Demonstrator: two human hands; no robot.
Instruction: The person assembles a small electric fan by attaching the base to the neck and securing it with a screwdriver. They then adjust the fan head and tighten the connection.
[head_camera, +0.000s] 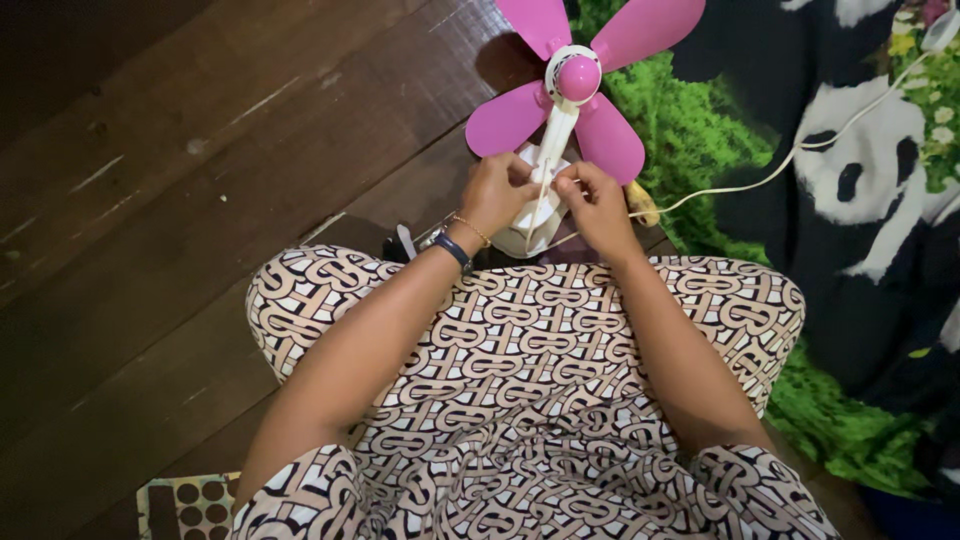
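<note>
fan: light, rigid plastic, blades fragile – hold by white base | left hand and right hand: both pinching thin white cord at base

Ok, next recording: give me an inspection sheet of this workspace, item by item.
Surface: dark wooden plank floor, scuffed with pale marks.
Job's things: small fan with pink blades and a white body, lying on the floor in front of the knees.
Clutter: a patterned item at the lower left edge; small objects partly hidden beside the left wrist, too unclear to name.
Grippers: left hand and right hand both rest on the fan's white base, fingers pinched at its middle; what they pinch is too small to tell.
Cables: white cord runs from the fan across the panda cloth.
Surroundings: green and black panda-print cloth on the right.
</note>
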